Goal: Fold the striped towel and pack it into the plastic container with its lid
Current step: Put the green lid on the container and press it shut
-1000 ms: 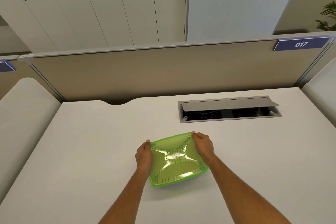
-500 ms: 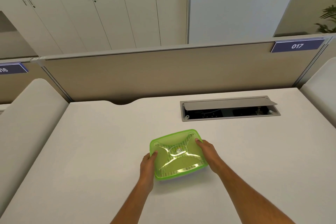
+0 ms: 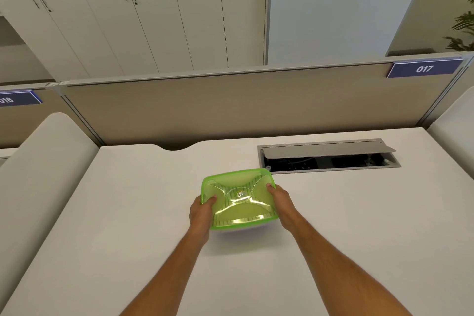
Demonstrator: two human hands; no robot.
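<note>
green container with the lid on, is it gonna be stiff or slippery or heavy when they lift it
The green container probably stays stiff: its lid keeps a crisp moulded shape under both grips. The glossy, reflective plastic may be a bit slippery, which fits the left hand and right hand holding opposite sides. It looks light, since only a striped towel shows through the lid.

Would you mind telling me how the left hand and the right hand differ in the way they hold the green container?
The left hand grips the container at its near left edge, while the right hand grips the right edge, further from the person. The left hand's thumb lies on the lid's corner zone; the right hand's thumb rests nearer the middle of its side. Both hands hold the closed container from opposite sides, thumbs on top, over the desk.
</note>
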